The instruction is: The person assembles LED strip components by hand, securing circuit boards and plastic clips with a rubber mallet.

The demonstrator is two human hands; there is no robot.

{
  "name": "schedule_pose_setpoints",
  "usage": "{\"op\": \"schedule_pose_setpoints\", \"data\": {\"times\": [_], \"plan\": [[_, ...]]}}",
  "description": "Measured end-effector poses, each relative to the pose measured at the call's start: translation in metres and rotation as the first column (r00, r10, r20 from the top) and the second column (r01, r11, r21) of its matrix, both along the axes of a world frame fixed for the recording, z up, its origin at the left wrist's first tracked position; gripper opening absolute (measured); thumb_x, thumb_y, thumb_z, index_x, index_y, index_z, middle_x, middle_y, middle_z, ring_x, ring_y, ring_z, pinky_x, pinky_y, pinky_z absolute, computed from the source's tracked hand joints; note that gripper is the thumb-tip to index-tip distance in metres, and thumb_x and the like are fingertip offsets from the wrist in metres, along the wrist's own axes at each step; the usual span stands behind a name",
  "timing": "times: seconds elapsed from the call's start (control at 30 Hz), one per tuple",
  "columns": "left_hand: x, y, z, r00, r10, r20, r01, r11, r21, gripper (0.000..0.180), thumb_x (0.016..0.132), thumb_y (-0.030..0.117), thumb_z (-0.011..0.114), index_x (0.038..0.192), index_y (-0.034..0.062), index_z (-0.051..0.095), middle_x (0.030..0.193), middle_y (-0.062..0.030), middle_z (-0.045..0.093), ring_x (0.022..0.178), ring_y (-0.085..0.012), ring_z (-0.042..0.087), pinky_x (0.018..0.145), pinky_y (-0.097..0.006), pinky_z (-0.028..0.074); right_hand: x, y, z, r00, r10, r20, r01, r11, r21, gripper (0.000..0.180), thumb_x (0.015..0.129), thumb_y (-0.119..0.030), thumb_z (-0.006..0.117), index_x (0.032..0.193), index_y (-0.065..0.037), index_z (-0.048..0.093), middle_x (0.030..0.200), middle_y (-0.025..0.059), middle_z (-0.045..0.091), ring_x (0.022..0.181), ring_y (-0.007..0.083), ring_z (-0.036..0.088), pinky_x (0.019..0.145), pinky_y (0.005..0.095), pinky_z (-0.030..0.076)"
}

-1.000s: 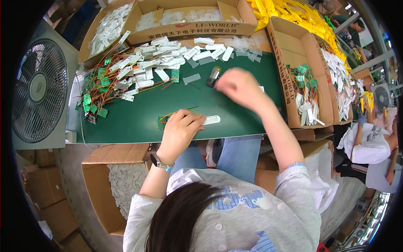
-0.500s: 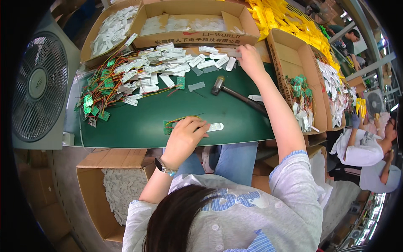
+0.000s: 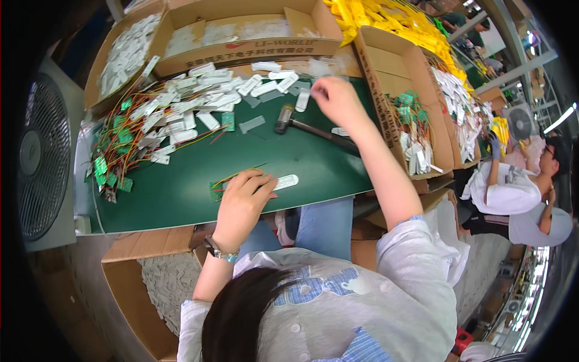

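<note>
L hand [image 3: 241,199] pressed flat on green circuit board [image 3: 217,190], frame centre; R hand [image 3: 335,99] pinching white strip [image 3: 303,101], upper centre, near hammer [image 3: 313,128].

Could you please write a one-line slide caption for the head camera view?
Left hand presses a white plastic strip on the green mat; right hand reaches among white pieces.

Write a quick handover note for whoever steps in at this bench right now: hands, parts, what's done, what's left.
Left hand: pressing a small green board with wires and a white plastic strip on the green mat.
Right hand: reaching at the far edge among the loose white strips; whether it has one in its grip is unclear.
Hammer: lying on the mat, untouched.
Done: one board and strip laid out.
Left: pile of wired boards at left.
</note>
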State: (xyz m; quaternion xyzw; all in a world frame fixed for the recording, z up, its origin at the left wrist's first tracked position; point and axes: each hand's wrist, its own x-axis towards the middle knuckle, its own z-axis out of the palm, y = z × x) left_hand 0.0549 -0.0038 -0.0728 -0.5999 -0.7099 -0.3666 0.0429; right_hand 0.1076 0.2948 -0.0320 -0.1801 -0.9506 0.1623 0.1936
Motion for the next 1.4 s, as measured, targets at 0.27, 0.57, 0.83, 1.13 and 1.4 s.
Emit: {"op": "schedule_pose_setpoints", "data": {"times": [0.27, 0.57, 0.83, 1.13, 1.4], "plan": [[-0.001, 0.0, 0.0, 1.0, 0.011, -0.011, -0.012, 1.0, -0.017, 0.035, 0.07, 0.01, 0.078, 0.104, 0.0052, 0.072, 0.103, -0.0068, 0.07, 0.102, -0.0281, 0.062, 0.086, -0.041, 0.052, 0.09, -0.106, -0.004, 0.998, -0.064, -0.006, 0.035, 0.626, -0.779, 0.018, 0.093, -0.007, 0.065, 0.099, -0.001, 0.049, 0.081, 0.015, 0.072, 0.073, 0.0193, 0.072, 0.065, 0.0304, 0.056], [0.0, 0.001, 0.002, 1.0, 0.026, -0.013, -0.026, 0.999, -0.023, 0.034, 0.071, 0.01, 0.078, 0.105, 0.0046, 0.072, 0.103, -0.0073, 0.07, 0.102, -0.0287, 0.062, 0.086, -0.041, 0.052, 0.105, -0.126, -0.013, 0.98, -0.127, 0.154, 0.16, 0.96, -0.229, 0.015, 0.087, -0.008, 0.068, 0.084, -0.001, 0.056, 0.079, 0.0126, 0.063, 0.077, 0.0307, 0.064, 0.071, 0.0408, 0.053], [0.002, -0.001, 0.002, 0.999, 0.04, 0.031, -0.039, 0.998, -0.045, 0.037, 0.075, 0.01, 0.076, 0.111, 0.0039, 0.07, 0.103, -0.0093, 0.07, 0.102, -0.0294, 0.062, 0.087, -0.041, 0.052, 0.106, -0.104, -0.017, 0.932, 0.359, -0.041, -0.359, 0.933, 0.012, 0.03, 0.076, -0.002, 0.072, 0.106, -0.008, 0.069, 0.104, 0.0053, 0.064, 0.1, 0.0252, 0.061, 0.086, 0.0391, 0.05], [0.001, 0.0, 0.002, 0.991, 0.063, 0.115, -0.06, 0.998, -0.025, 0.045, 0.074, 0.01, 0.078, 0.117, 0.0024, 0.066, 0.104, -0.0119, 0.069, 0.101, -0.0293, 0.062, 0.086, -0.04, 0.052, 0.087, -0.122, -0.022, 0.913, 0.323, -0.248, -0.349, 0.935, -0.065, 0.026, 0.07, -0.004, 0.074, 0.095, -0.011, 0.074, 0.097, 0.0014, 0.067, 0.088, 0.0219, 0.063, 0.077, 0.0361, 0.049], [0.001, -0.001, 0.002, 0.988, 0.061, 0.142, -0.059, 0.998, -0.019, 0.051, 0.073, 0.01, 0.078, 0.121, 0.0025, 0.064, 0.104, -0.0107, 0.069, 0.101, -0.0287, 0.062, 0.086, -0.04, 0.052, 0.074, -0.132, -0.037, 0.896, 0.398, -0.199, -0.408, 0.913, -0.01, 0.022, 0.075, -0.008, 0.071, 0.096, -0.011, 0.076, 0.094, 0.0012, 0.066, 0.087, 0.0204, 0.062, 0.076, 0.0339, 0.049]]}}
